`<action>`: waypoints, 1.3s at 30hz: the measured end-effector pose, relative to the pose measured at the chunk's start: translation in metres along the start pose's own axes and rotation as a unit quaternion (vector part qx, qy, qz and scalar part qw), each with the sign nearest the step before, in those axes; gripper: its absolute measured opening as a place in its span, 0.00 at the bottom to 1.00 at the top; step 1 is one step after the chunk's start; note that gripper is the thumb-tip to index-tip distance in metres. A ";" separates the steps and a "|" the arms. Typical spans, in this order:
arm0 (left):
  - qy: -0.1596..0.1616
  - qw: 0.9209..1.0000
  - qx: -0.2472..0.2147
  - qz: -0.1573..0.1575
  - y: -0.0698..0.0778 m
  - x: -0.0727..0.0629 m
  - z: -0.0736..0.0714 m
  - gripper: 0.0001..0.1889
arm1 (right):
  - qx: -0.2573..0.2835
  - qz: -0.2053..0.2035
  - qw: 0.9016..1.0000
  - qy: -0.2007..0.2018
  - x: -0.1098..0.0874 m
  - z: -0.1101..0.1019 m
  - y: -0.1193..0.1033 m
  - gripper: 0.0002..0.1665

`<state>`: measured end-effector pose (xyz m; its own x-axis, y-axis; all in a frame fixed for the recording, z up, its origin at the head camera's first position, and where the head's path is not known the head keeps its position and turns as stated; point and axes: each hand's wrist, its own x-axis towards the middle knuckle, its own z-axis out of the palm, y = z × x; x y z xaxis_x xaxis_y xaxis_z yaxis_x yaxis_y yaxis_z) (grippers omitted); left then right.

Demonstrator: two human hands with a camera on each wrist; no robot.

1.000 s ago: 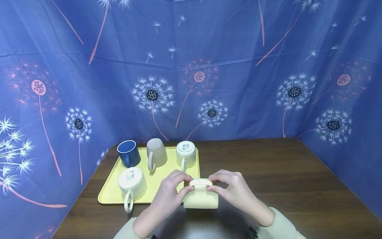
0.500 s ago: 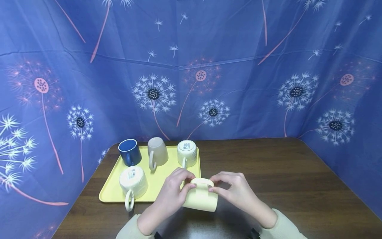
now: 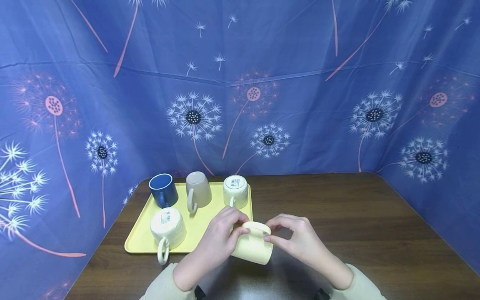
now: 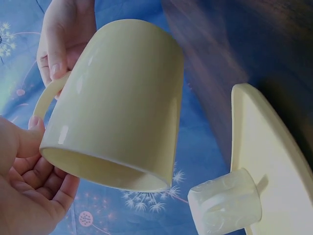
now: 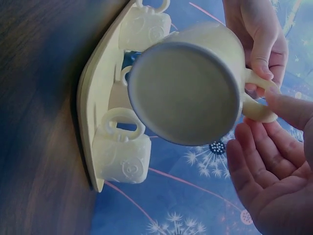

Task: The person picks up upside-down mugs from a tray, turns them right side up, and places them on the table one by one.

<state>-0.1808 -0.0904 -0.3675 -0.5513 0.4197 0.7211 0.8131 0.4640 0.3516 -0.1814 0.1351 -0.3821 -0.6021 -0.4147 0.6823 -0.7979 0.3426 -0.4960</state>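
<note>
A pale yellow mug [image 3: 253, 246] is held on its side above the front of the table, handle [image 3: 257, 226] uppermost. My left hand [image 3: 224, 231] pinches the handle's left end between thumb and fingers. At the other end my right hand [image 3: 292, 236] pinches it the same way. In the left wrist view the mug's open mouth [image 4: 105, 169] faces toward the left hand's side. The round base [image 5: 183, 93] shows in the right wrist view. Both hands keep to the handle, with the mug's body hanging below them.
A yellow tray [image 3: 202, 233] lies at the left. On it stand an upright blue mug [image 3: 163, 191], an upside-down grey mug [image 3: 198, 191] and two upside-down cream mugs, one in front [image 3: 168, 229] and one at back right [image 3: 236, 192]. A blue dandelion-print cloth [image 3: 300, 104] hangs behind the wooden table [image 3: 356, 221].
The yellow mug has tilted, its right end dropping and swinging toward the person. Both hands keep their pinch on the handle and shift slightly. The mugs on the tray stay put.
</note>
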 end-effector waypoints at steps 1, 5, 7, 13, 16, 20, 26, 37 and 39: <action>-0.002 1.000 0.002 0.003 0.000 0.001 0.000 0.09 | 0.005 0.004 1.000 -0.004 0.000 0.000 0.000 0.15; -0.014 1.000 0.007 0.015 0.001 0.004 -0.003 0.08 | 0.037 0.023 0.999 -0.018 -0.001 -0.003 -0.001 0.14; -0.021 0.999 0.010 0.024 0.000 0.006 -0.004 0.08 | 0.050 0.036 0.998 -0.024 0.000 -0.004 -0.002 0.13; -0.034 0.998 0.008 0.044 -0.003 0.007 -0.004 0.08 | 0.078 0.096 0.990 -0.062 0.002 -0.009 -0.004 0.10; -0.041 0.998 -0.002 0.054 -0.003 0.008 -0.005 0.07 | 0.125 0.127 0.980 -0.085 0.004 -0.012 -0.005 0.09; -0.053 0.996 -0.010 0.068 -0.002 0.010 -0.005 0.06 | 0.195 0.172 0.959 -0.117 0.007 -0.015 -0.005 0.10; -0.084 0.993 -0.014 0.087 0.000 0.015 -0.006 0.05 | 0.232 0.237 0.930 -0.159 0.010 -0.017 -0.006 0.12; -0.119 0.986 -0.026 0.117 -0.001 0.020 -0.004 0.05 | 0.326 0.254 0.888 -0.202 0.011 -0.015 -0.007 0.15; -0.126 0.984 -0.021 0.126 0.000 0.021 -0.003 0.06 | 0.356 0.243 0.877 -0.214 0.010 -0.014 -0.006 0.15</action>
<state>-0.1917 -0.0839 -0.3507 -0.3561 0.7002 0.6188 0.9339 0.2902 0.2090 -0.1823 0.1402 -0.3649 -0.7097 -0.6960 0.1091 -0.1676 0.0164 -0.9857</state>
